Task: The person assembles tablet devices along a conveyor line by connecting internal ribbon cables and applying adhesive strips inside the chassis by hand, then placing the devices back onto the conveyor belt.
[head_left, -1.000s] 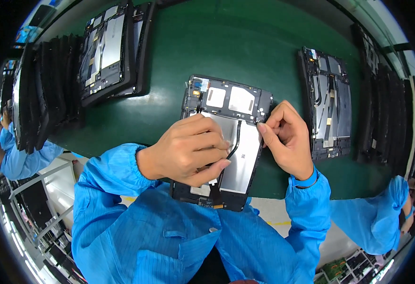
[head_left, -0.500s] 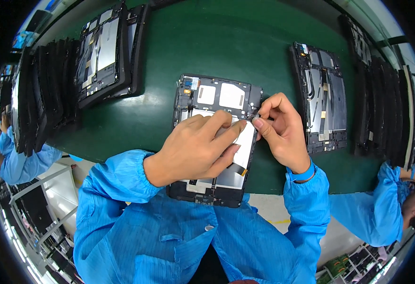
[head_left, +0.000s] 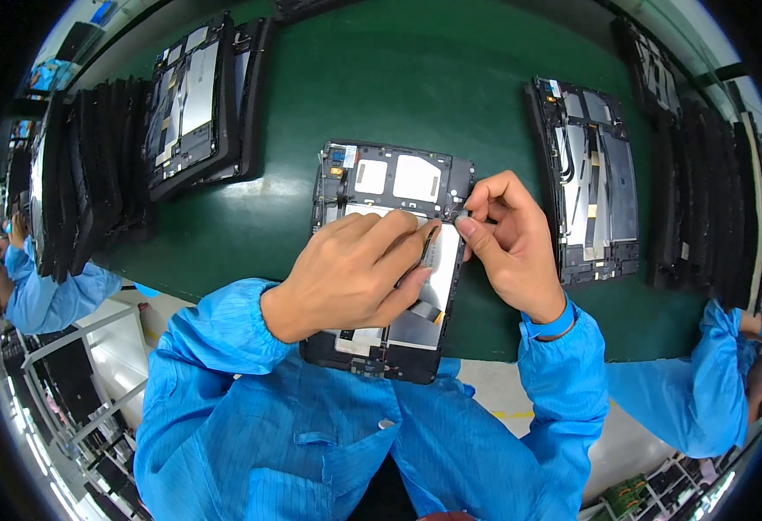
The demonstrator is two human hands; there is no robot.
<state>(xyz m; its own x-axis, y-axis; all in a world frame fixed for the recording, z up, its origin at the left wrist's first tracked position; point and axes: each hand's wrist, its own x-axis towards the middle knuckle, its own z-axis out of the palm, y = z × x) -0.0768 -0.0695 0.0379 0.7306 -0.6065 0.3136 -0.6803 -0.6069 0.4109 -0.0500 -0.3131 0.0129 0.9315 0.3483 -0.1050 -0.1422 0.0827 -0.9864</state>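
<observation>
An opened tablet point(head_left: 415, 178) lies in front of me, its inner side up with white panels and a black frame. My left hand point(head_left: 350, 273) rests over its middle with bent fingers. A thin black cable point(head_left: 428, 246) runs along the left index finger, seemingly held by the fingertips. At the tablet's right edge my right hand point(head_left: 511, 239) pinches with thumb and index finger. What sits in that pinch is too small to make out. A dark flat ribbon point(head_left: 427, 310) with a yellow end lies below my left fingers.
Another opened tablet point(head_left: 593, 182) lies to the right on the green table point(head_left: 381, 69). Rows of black tablet parts stand at the left point(head_left: 94, 165) and right point(head_left: 702, 200). More opened tablets point(head_left: 194, 104) lean at the far left. Blue-sleeved people point(head_left: 685, 391) work on both sides.
The tablet and both hands sit slightly further left in the picture. The black cable beside my left index finger shows more clearly. Both hands keep nearly the same pose.
</observation>
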